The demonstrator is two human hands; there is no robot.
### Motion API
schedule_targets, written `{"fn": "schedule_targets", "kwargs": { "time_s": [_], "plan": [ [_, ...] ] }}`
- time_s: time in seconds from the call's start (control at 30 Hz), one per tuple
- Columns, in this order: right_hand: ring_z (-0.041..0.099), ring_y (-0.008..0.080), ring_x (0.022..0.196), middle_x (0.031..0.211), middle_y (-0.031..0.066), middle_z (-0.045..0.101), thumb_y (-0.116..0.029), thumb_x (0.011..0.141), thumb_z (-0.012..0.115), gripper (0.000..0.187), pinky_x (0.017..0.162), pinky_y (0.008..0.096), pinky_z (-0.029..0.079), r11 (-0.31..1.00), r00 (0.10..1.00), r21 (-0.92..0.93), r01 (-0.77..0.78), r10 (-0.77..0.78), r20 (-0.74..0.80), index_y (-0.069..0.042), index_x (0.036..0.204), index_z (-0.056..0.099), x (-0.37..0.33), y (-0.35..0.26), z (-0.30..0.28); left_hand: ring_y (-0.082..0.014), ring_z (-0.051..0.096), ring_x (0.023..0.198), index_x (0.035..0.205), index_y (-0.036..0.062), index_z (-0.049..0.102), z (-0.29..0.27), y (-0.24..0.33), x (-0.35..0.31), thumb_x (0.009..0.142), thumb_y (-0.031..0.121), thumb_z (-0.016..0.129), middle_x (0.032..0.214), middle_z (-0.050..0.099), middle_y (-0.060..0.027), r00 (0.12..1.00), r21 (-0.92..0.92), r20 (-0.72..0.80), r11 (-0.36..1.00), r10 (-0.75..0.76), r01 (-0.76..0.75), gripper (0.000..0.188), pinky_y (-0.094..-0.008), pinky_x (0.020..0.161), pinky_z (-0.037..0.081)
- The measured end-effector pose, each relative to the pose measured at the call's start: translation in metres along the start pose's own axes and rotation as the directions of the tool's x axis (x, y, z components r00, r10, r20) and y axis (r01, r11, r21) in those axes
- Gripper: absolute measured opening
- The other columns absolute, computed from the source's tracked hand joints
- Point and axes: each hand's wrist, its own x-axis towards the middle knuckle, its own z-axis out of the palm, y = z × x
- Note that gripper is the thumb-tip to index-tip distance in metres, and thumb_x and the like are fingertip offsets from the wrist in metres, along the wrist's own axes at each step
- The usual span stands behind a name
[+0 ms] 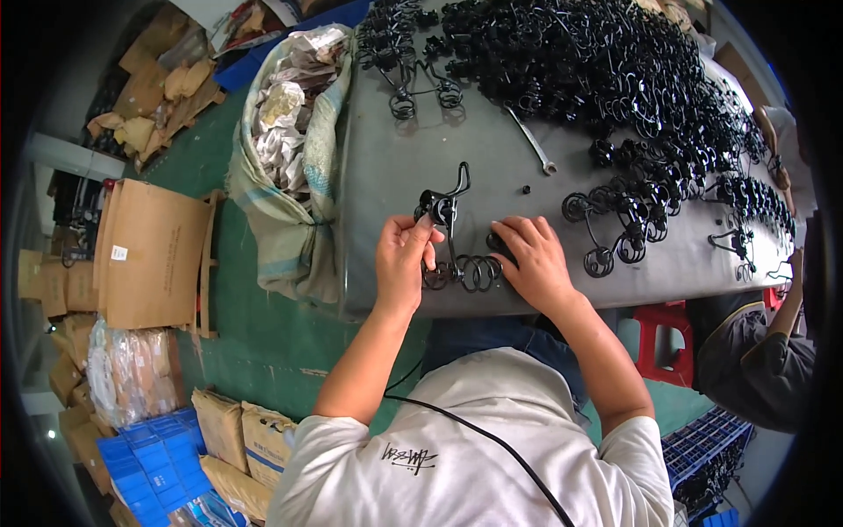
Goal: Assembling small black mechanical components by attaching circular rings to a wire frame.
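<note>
My left hand [410, 250] pinches a black double-coil wire spring [475, 273] by its upper coil, near the table's front edge. A bent wire loop points up and away from the fingers, while the lower coils lie toward my right hand. My right hand [533, 261] rests low over the table with its fingers curled down on a small dark part [500, 243]; its exact shape is mostly covered. Just beyond the hands lie a small black nut-like piece [526, 189] and a silver wrench [532, 143].
A big heap of black springs [562, 61] covers the table's far side, with more springs [628, 215] to the right. One spring [421, 92] lies apart at far left. A woven sack [294, 167] of paper stands left. Another person [760, 351] sits at right by a red stool [660, 338].
</note>
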Motion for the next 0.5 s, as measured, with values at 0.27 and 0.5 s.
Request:
{"fn": "schedule_targets", "kwargs": {
  "time_s": [0.27,0.5],
  "plan": [
    [0.061,0.0226,0.089,0.102,0.0089,0.06,-0.005,0.084,0.075,0.029,0.081,0.0331,0.052,0.794,0.941,0.523,-0.309,0.335,0.048,-0.005,0.113,0.069,0.023,-0.012,-0.01,-0.0073,0.052,0.058,0.102,0.0033,0.054,0.001,-0.004,-0.001,0.098,0.026,0.07,0.084,0.068,-0.0088,1.0,0.035,0.016,0.999,0.006,-0.007,0.029,-0.0218,0.052,0.04],
    [0.063,0.0219,0.088,0.103,0.0082,0.06,-0.007,0.086,0.075,0.03,0.078,0.0327,0.055,0.849,0.998,0.526,-0.052,0.062,-0.001,-0.006,0.115,0.068,0.056,-0.04,-0.016,-0.0072,0.054,0.06,0.102,0.0031,0.054,0.005,0.004,-0.003,0.098,0.027,0.07,0.084,0.068,-0.0085,0.999,0.066,-0.007,0.997,-0.039,0.039,0.029,-0.0211,0.051,0.041]
  ]
}}
